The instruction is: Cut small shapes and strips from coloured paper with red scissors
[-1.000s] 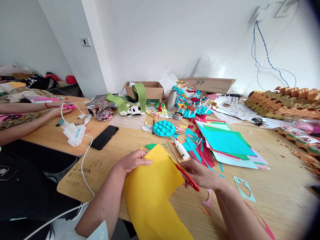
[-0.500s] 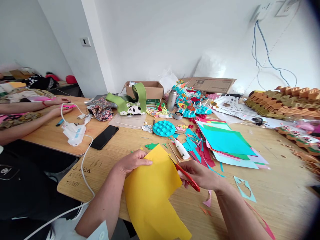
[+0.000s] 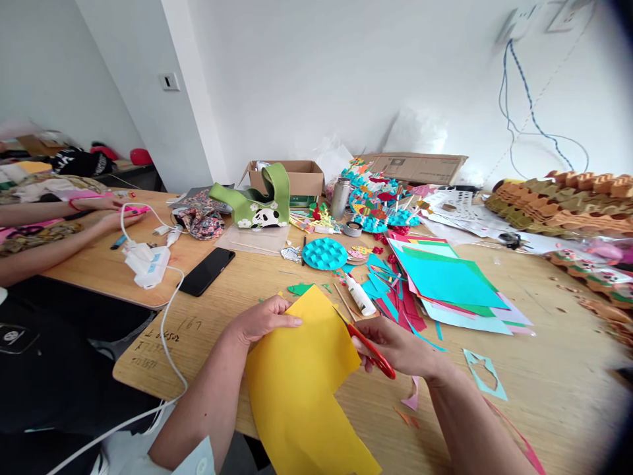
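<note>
A large sheet of yellow paper (image 3: 301,382) hangs over the front of the table, with a corner cut out of its right side. My left hand (image 3: 270,318) pinches its upper left edge, thumb on top. In my right hand (image 3: 390,343) are red-handled scissors (image 3: 373,353), their blades at the sheet's upper right edge. Just beyond the sheet lie a green paper fish (image 3: 299,289) and a white glue bottle (image 3: 361,295). Part of the blades is hidden by the paper and my fingers.
Stacked coloured paper (image 3: 455,280) lies to the right, near paper scraps (image 3: 388,297). Behind are a blue paper plate (image 3: 324,254), a green panda bag (image 3: 262,208) and a steel flask (image 3: 340,198). Leftward are a phone (image 3: 208,271), a power strip (image 3: 147,264) and another person's hands (image 3: 116,214).
My hands, the yellow sheet and the scissors stay almost exactly where they were. At the left, the other person's far hand has shifted slightly.
</note>
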Demonstrator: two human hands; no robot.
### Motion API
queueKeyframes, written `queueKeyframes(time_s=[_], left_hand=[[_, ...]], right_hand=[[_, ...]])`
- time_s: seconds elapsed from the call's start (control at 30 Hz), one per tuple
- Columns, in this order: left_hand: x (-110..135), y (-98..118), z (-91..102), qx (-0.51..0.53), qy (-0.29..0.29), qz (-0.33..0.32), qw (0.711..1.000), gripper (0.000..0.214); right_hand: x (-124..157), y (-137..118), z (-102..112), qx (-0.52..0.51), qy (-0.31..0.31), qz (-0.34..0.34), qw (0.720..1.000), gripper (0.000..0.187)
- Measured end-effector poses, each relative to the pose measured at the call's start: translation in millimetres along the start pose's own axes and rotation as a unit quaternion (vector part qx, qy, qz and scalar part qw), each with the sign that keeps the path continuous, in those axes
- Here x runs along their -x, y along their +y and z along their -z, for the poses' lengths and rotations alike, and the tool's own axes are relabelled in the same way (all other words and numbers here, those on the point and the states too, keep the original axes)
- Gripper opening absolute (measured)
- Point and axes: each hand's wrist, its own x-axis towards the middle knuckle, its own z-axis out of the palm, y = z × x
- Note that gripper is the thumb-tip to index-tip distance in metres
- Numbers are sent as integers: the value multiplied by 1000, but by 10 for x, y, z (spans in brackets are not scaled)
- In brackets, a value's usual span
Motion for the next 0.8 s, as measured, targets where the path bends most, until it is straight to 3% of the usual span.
queueKeyframes(time_s=[0.8], left_hand=[[2, 1, 1, -2, -6, -3, 1000, 23]], right_hand=[[-6, 17, 3, 17, -8, 13, 1000, 43]])
